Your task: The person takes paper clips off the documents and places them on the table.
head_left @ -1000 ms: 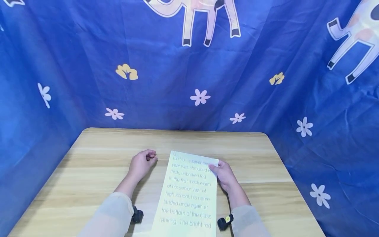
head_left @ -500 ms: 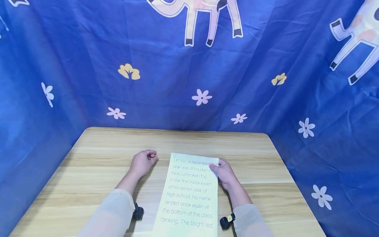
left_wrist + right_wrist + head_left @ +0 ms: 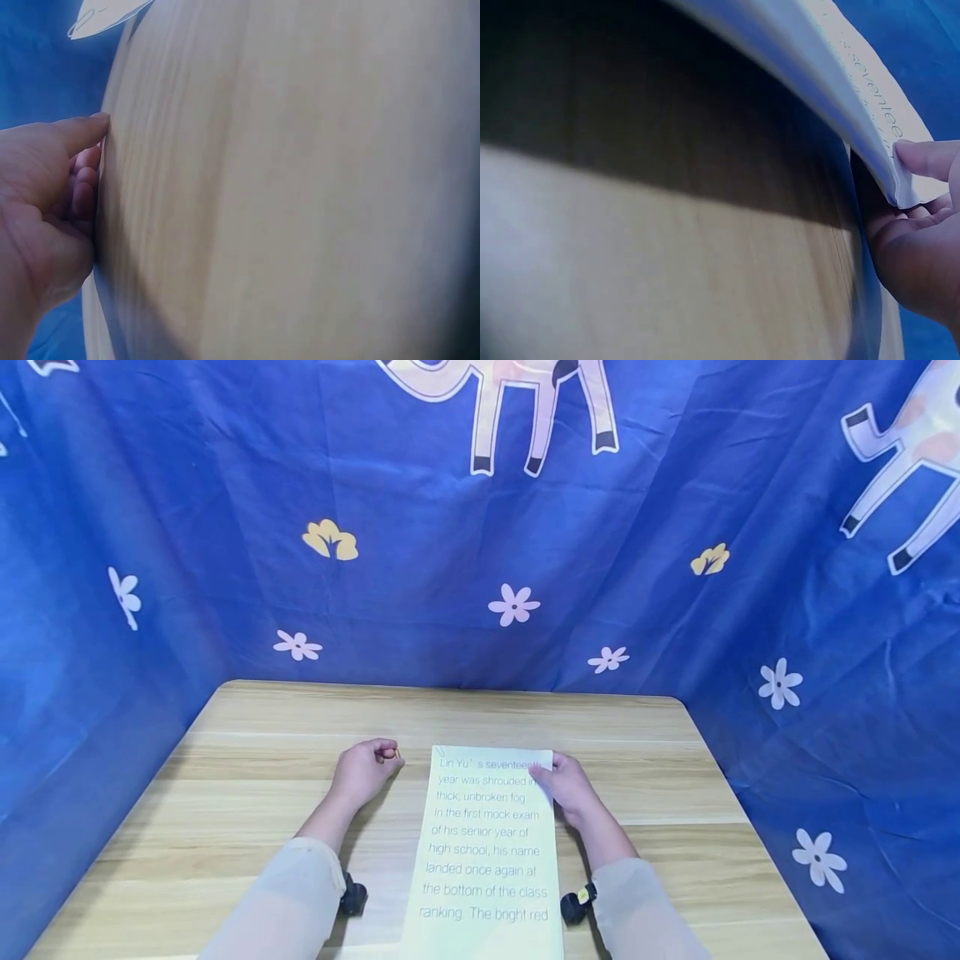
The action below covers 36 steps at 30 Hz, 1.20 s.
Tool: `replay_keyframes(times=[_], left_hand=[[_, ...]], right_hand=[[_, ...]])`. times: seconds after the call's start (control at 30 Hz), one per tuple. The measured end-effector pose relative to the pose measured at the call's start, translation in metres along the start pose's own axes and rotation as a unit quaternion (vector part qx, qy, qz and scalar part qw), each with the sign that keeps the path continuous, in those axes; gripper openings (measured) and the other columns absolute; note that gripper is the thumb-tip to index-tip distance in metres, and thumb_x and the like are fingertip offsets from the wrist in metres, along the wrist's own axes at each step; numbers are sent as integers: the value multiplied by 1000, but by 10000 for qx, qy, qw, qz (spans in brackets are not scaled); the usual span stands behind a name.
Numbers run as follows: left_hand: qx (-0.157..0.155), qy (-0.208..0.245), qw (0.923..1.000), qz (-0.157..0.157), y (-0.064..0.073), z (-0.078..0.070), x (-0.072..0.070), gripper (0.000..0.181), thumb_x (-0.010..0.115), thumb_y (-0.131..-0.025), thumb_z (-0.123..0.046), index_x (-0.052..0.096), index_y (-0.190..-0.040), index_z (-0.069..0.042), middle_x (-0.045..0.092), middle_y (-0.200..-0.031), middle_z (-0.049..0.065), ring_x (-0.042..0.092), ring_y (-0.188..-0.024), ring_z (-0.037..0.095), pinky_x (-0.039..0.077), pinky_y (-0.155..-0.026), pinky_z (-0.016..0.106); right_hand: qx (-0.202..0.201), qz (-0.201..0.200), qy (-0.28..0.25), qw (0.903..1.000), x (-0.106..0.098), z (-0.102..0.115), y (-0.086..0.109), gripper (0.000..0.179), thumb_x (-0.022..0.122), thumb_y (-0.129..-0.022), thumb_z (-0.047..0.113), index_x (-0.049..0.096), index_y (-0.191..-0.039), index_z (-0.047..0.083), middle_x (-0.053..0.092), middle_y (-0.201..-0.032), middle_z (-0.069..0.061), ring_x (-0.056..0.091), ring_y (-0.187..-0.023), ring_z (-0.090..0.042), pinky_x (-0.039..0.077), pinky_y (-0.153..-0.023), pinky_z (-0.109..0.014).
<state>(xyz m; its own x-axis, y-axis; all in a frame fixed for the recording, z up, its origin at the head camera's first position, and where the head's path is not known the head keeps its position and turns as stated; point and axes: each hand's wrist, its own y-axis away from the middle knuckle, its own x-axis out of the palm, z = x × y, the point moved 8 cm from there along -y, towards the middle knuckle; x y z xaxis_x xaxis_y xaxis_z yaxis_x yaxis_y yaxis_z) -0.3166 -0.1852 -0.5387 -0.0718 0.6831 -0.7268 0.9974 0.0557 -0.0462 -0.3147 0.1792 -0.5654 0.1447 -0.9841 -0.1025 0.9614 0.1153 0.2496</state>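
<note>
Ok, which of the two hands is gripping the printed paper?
The right hand: its thumb lies over the upper right corner of the printed paper. The left hand is apart from it, off its left edge.

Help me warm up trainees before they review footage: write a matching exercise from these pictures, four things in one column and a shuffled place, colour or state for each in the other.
Column one
1. left hand
2. right hand
3. printed paper
4. backdrop

Column two (as the head view shows it)
A. blue and patterned
B. gripping near the upper right corner of the printed paper
C. pale, with lines of text
D. apart from the printed paper, to its left

Right pairs
1-D, 2-B, 3-C, 4-A
</note>
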Motion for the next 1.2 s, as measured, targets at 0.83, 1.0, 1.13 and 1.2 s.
replay_keyframes(times=[0.83, 1.0, 1.13, 1.2], left_hand=[[-1059, 2795, 9527, -549, 8, -18, -1, 50, 66, -106, -19, 53, -153, -7, 61, -148, 17, 64, -124, 25, 59, -82, 14], [-579, 2407, 9686, -212, 6, -44, 15, 48, 68, -105, -21, 58, -150, -8, 67, -140, 19, 68, -126, 31, 62, -105, 34], [-363, 2199, 9748, -55, 4, -51, 28, 51, 71, -103, -18, 56, -150, -5, 66, -145, 20, 67, -130, 33, 56, -117, 46], [-318, 2220, 9745, 22, 4, -51, 34, 55, 73, -102, -17, 53, -151, -4, 65, -148, 20, 67, -132, 33, 56, -118, 46]], right_hand=[[80, 96, -84, 9999, 2, -4, -4, 29, 65, -106, 10, 69, -132, -2, 81, -114, -16, 78, -90, -19, 66, -82, -30], [48, 137, -238, 9996, 2, -6, -5, 28, 65, -105, 8, 69, -131, -2, 82, -112, -16, 79, -86, -19, 67, -78, -29], [9, 166, -257, 9995, 1, -6, -6, 29, 65, -105, 8, 68, -132, -3, 82, -111, -16, 80, -86, -19, 67, -79, -30], [3, 189, -224, 9996, 1, -7, -5, 29, 64, -106, 9, 68, -133, -2, 82, -112, -16, 80, -87, -20, 68, -80, -30]])
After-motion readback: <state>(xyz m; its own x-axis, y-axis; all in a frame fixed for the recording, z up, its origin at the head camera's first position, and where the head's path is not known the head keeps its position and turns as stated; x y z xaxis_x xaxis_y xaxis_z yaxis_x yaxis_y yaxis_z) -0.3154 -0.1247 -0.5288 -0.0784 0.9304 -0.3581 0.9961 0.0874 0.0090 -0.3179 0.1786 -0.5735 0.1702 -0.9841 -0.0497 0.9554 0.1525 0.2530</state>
